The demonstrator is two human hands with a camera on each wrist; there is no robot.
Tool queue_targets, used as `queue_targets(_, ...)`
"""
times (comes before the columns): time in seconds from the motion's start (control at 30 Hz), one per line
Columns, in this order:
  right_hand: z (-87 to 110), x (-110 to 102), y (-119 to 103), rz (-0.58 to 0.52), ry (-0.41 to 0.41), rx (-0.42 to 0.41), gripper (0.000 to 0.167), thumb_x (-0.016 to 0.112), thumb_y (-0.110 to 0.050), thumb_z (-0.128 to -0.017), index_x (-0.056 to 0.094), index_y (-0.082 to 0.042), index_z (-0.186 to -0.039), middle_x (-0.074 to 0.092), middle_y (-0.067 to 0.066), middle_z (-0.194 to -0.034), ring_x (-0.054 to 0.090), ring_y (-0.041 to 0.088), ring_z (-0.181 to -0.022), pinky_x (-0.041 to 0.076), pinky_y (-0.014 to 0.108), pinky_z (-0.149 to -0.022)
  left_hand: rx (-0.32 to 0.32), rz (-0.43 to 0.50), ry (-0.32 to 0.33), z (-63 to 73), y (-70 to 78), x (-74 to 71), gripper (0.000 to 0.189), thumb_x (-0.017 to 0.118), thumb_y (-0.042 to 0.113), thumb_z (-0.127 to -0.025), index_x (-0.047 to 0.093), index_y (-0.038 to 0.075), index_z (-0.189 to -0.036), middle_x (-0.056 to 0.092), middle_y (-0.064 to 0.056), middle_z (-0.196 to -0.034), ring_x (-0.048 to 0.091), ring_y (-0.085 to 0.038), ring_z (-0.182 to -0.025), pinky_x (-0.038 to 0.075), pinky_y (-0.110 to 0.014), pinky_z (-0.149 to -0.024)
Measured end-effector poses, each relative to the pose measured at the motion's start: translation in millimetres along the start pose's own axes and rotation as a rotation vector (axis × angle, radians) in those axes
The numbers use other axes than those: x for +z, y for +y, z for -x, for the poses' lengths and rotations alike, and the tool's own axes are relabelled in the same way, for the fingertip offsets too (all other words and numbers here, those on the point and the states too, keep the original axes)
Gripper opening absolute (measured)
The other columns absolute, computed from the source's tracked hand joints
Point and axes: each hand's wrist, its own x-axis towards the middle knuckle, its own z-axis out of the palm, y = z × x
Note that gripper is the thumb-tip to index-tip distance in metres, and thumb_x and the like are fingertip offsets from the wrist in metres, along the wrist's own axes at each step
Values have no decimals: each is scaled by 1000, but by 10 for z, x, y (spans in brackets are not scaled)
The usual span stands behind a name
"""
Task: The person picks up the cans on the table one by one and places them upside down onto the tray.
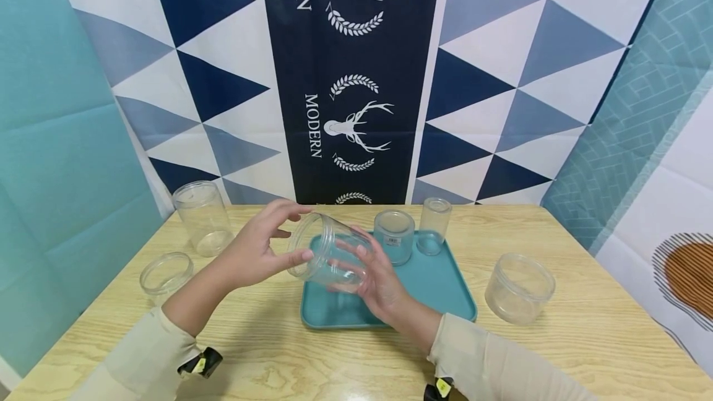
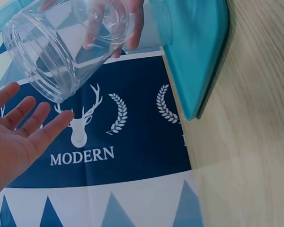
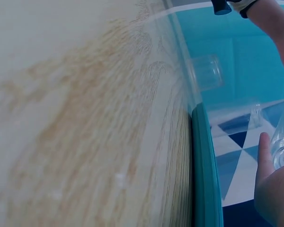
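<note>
A clear, wide-mouthed jar [image 1: 322,251] is held tilted above the tray, its rimmed mouth facing left. My right hand [image 1: 385,289] grips it around the base end, and some of those fingers show through the clear wall. My left hand [image 1: 259,247] is beside the mouth with thumb and fingers spread. In the left wrist view a gap separates the left hand [image 2: 19,142] from the jar [image 2: 68,42]. Only part of the right hand [image 3: 277,191] appears in the right wrist view, against the jar's lower end.
The teal tray [image 1: 434,293] carries a short clear jar [image 1: 394,237] and a narrow one [image 1: 436,224] at its back. A tall clear jar [image 1: 203,218] and a low one [image 1: 167,274] stand on the left. Another low container [image 1: 520,289] sits right of the tray.
</note>
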Motion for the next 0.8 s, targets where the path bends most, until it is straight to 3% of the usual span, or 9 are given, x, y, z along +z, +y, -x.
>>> queue_targets(0.13,27,-23,-11,17,9,3,65,59,-30,-94,28,-18,-150,44,18,-142,52,43,-122,47,66,-88,-16,42,33,41,-47,12,51,69,27,-92,51,14,-139,51,-6,-133,52,-28,-116,53,-48,-90)
queue_targets(0.37,87,-92,-55,57,1,-4,70,60,-30,-94,24,-14,-152,49,14,-139,57,36,-118,49,62,-86,-59,86,66,118,-130,53,38,58,13,-97,54,6,-134,54,-10,-130,55,-24,-111,55,-39,-86)
queue_targets(0.53,116,-131,-95,92,14,-1,69,57,-24,-92,25,-12,-151,47,18,-140,56,37,-117,51,60,-84,-111,82,96,192,-178,141,29,49,10,-101,58,2,-128,57,-10,-123,55,-22,-105,55,-35,-83)
queue_targets(0.67,129,-142,-142,124,17,-6,65,55,-22,-90,30,-14,-149,45,20,-140,57,36,-116,55,56,-79,-191,58,105,236,-224,237,28,57,10,-98,59,2,-124,57,-10,-120,56,-22,-103,55,-34,-82)
queue_targets(0.8,147,-153,-201,159,10,-11,61,54,-20,-90,34,-18,-147,45,18,-140,58,33,-115,57,51,-76,-259,22,113,254,-268,326,32,69,5,-88,62,0,-119,57,-11,-117,57,-24,-99,57,-32,-78)
